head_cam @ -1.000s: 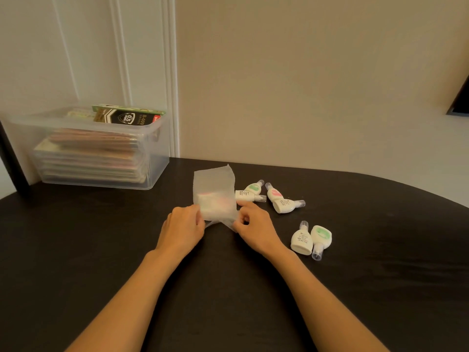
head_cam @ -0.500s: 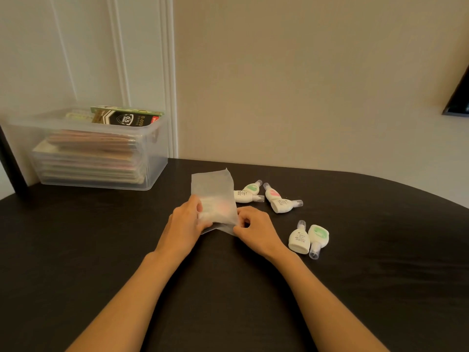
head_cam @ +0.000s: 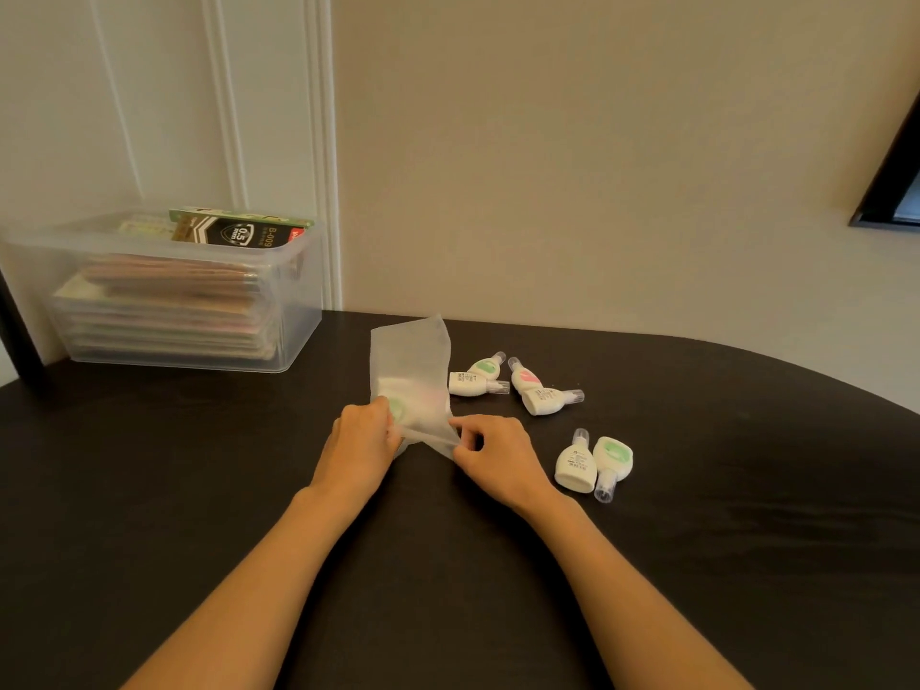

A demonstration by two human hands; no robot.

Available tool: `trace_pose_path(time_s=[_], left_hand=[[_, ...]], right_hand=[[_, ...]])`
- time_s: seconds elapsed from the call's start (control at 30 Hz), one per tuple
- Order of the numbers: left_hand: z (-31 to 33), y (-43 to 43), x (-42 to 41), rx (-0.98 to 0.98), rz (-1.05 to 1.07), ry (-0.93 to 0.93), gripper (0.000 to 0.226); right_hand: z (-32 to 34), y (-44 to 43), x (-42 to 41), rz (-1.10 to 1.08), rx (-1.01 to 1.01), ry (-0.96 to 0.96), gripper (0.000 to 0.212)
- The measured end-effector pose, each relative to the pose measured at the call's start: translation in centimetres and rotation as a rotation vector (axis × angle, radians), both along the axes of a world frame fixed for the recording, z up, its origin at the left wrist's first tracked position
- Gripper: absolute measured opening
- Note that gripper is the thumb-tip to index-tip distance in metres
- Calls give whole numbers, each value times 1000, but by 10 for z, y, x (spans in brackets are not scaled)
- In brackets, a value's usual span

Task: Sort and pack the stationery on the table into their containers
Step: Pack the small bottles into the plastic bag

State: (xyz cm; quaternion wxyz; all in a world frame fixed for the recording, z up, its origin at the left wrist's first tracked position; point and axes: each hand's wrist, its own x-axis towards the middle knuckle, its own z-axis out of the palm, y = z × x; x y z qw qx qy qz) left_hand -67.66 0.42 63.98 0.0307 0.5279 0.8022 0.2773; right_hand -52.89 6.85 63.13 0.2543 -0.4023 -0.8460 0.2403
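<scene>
the step in hand looks like bagging the small white correction-tape dispensers (head_cam: 545, 401); a frosted translucent plastic bag (head_cam: 410, 363) lies on the dark matte table (head_cam: 697, 565) just ahead of the person, and faint green and pink shapes through its film suggest some are already inside; the left hand (head_cam: 361, 443) has its fingers curled onto the bag's near left edge, and the right hand (head_cam: 493, 453) pinches the near right corner between thumb and fingertips, so both are clamped on the bag, drawing its near end taut; whether that end is the mouth i cannot tell. six dispensers lie loose to the right of the bag: four in a cluster (head_cam: 525, 378) just beside it, and a pair (head_cam: 577, 465) touching side by side near the right hand; the next move likely calls for one hand to let go and fetch one while the other holds the bag. a clear plastic storage bin (head_cam: 298, 311), holding stacked packets and a black-and-green box (head_cam: 239, 231), stands well apart at the far left; nothing lies between the hands and the dispensers.
</scene>
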Motion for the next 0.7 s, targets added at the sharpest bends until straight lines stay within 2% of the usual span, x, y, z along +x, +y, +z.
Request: trace_pose_path(time_s=[0.13, 0.2, 0.23, 0.3, 0.4, 0.5, 0.57, 0.7], left_hand=[[0, 1, 3, 27, -44, 39, 11], [0, 0, 5, 72, -51, 88, 12], [-1, 0, 5, 100, -40, 144, 22], [-5, 3, 5, 122, -25, 247, 50], [-8, 10, 4, -31, -74, 239, 75], [-10, 16, 6, -162, -113, 189, 71], [-9, 18, 7, -185, -126, 184, 64], [-11, 18, 5, -230, -146, 157, 63]], right_hand=[[8, -6, 5, -35, -36, 18, 10], [16, -8, 12, -159, 18, 55, 8], [19, -7, 16, -246, 65, 50, 10], [23, -7, 27, -419, 187, -109, 22], [22, -7, 43, -541, 207, -486, 41], [21, -9, 52, -547, 172, -604, 45], [20, -10, 52, -508, 160, -609, 42], [20, -11, 45, -380, 105, -580, 43]])
